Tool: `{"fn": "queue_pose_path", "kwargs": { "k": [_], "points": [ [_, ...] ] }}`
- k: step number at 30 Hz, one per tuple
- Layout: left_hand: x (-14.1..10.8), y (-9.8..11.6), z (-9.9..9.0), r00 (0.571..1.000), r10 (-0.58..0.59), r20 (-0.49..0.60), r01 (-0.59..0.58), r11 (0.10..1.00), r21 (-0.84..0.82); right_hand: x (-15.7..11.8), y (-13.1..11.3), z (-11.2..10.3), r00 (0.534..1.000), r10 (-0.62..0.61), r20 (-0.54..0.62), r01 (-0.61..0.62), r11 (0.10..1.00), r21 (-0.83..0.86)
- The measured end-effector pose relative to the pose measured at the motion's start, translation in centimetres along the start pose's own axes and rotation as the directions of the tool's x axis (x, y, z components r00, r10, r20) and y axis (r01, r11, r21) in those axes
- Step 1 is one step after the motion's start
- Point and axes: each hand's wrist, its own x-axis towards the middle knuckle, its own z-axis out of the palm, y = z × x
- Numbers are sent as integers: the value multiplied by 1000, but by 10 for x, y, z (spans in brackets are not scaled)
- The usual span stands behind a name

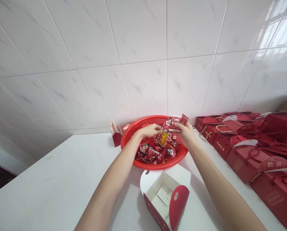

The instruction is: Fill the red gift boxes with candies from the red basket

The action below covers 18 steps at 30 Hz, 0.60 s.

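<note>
The right hand [187,136] pinches wrapped sweets [176,121] over the red basket [124,141]; the left hand [149,131] bends among others, its grip unclear. Nearer, one box [179,205] gapes unfilled; rightward, many boxes [245,160] look folded shut.

There are two bare hands, one left hand [150,130] and one right hand [187,135], one round red plastic basket [158,166], one white tabletop [69,166] and one open red-and-white cardboard box [179,205]. At least two small red-and-white wrapped packets [176,121] are in the right hand, while one bright yellow wrapped sweet [164,138] shows among many mostly red wrapped sweets [151,154], too overlapped to count. At least four red cardboard gift boxes with handles [245,160] show in the near row, their full number unclear.
</note>
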Motion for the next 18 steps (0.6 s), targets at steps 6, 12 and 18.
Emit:
{"fn": "queue_pose_path", "kwargs": {
  "k": [6, 12, 18],
  "points": [
    [-1, 1, 1, 1000, 7, -23, -7, 1000, -18, -1, -1, 2, 1000, 2, -9, -2, 1000, -2],
    [1, 0, 0, 998, 38, -59, -41, 998, -46, 0, 0, 2, 1000, 6, -15, -6, 1000, -2],
    [4, -5, 2, 991, 59, -123, -72, 992, -100, 0, -1, 2, 1000, 2, -14, -2, 1000, -7]
  ]
}}
